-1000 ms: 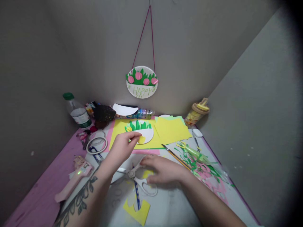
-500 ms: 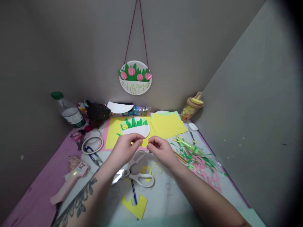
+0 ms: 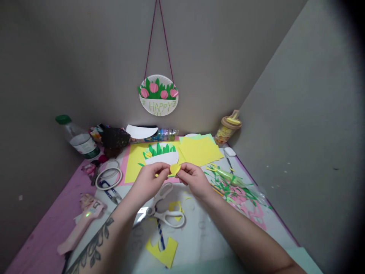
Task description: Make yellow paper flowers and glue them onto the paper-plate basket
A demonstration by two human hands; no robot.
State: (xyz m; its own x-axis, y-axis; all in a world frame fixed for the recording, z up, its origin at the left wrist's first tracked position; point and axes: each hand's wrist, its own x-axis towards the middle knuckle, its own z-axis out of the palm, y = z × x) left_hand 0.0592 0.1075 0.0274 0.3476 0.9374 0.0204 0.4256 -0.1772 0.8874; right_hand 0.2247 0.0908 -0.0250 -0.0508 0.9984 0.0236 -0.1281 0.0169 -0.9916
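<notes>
Between my hands is a small rounded yellow paper cutout (image 3: 175, 169). My left hand (image 3: 152, 177) pinches its left edge, and my right hand (image 3: 194, 179) pinches the right edge. Just behind them lies a paper plate craft (image 3: 162, 157) with green paper leaves and one yellow flower at its left, resting on yellow paper (image 3: 134, 161). White-handled scissors (image 3: 171, 219) lie below my hands, close to a blue patterned pen (image 3: 161, 236) and a yellow paper offcut (image 3: 164, 253).
A pink glue gun (image 3: 82, 228) with a lit green light lies at left, near tape rolls (image 3: 109, 178) and a bottle (image 3: 81, 140). Green and pink scraps (image 3: 242, 196) cover the right side. A lidded cup (image 3: 227, 129) stands at back right. A finished plate (image 3: 159, 106) hangs on the wall.
The yellow cutout, mostly hidden before, now shows its face between my fingers. My right hand has moved slightly left, toward my left hand. The whole view has shifted a little.
</notes>
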